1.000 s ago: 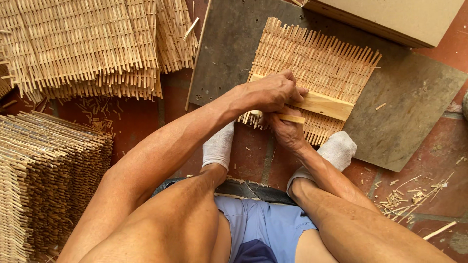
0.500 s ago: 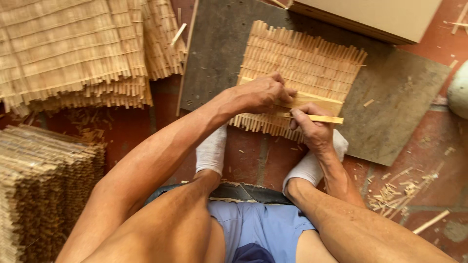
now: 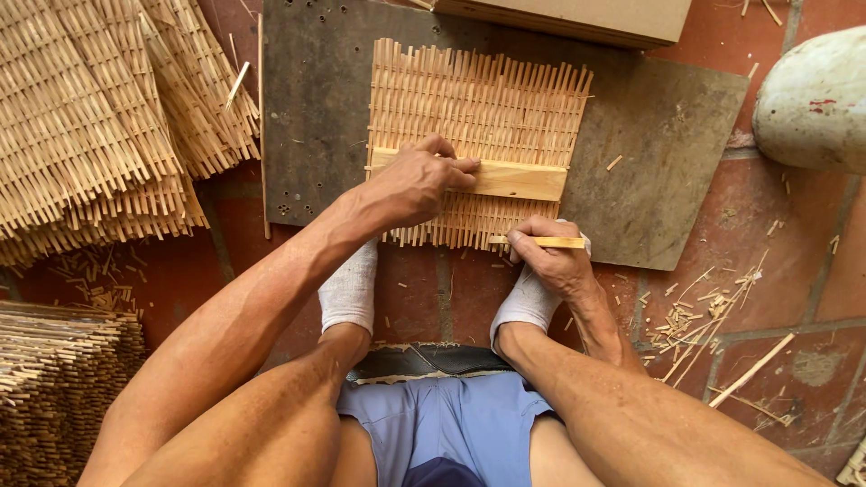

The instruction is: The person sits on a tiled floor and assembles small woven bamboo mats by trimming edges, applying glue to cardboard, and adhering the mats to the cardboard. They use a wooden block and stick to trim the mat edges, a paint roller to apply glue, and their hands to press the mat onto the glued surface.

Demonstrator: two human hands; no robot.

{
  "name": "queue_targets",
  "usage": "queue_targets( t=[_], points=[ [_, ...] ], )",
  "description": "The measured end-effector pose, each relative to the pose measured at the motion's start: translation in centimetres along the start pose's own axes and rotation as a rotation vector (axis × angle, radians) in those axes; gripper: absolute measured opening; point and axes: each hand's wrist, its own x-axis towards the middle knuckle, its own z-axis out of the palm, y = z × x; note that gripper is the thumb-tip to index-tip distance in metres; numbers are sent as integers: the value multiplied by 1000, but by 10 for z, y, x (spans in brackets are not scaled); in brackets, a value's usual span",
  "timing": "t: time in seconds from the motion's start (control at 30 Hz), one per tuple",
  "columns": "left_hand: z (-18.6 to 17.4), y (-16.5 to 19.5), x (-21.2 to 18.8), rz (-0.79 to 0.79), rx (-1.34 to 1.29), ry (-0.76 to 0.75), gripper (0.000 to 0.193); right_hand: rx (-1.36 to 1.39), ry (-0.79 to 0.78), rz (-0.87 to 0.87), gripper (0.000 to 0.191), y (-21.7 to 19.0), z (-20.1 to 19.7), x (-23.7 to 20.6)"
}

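Note:
A woven bamboo mat [image 3: 478, 108] lies on a dark flat board [image 3: 667, 144] in front of me. Across the mat rests a pale wooden block [image 3: 519, 179]. My left hand [image 3: 417, 185] presses down on the block's left half. My right hand [image 3: 552, 257] is at the mat's near right corner, closed around a thin flat bamboo stick [image 3: 559, 242] that points to the right. My two feet in white socks [image 3: 350, 290] sit just below the mat.
Piles of finished woven mats [image 3: 99, 126] fill the upper left, and another pile [image 3: 54, 388] stands at lower left. A box edge [image 3: 577, 18] lies beyond the board. A pale rounded object [image 3: 816, 99] sits at right. Bamboo scraps [image 3: 704, 316] litter the red tiles.
The view has shifted, so the mat now sits squarer in frame. My right hand has drawn back to the mat's near right corner with the thin stick. My left hand stays on the block.

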Motion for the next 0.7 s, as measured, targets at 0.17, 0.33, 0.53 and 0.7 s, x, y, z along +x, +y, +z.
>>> queue_targets(
  t=[0.17,0.33,0.53,0.7],
  points=[
    [7,9,-4,-32,41,9,43,-18,3,-60,18,1,2,5],
    [7,8,-5,-24,59,51,41,-140,-56,-131,16,-4,2,10],
    [9,6,-4,-55,12,63,40,-207,-59,-172,16,-10,7,13],
    [11,9,-8,-40,44,110,36,-111,59,-9,19,-8,19,12]
  ],
)
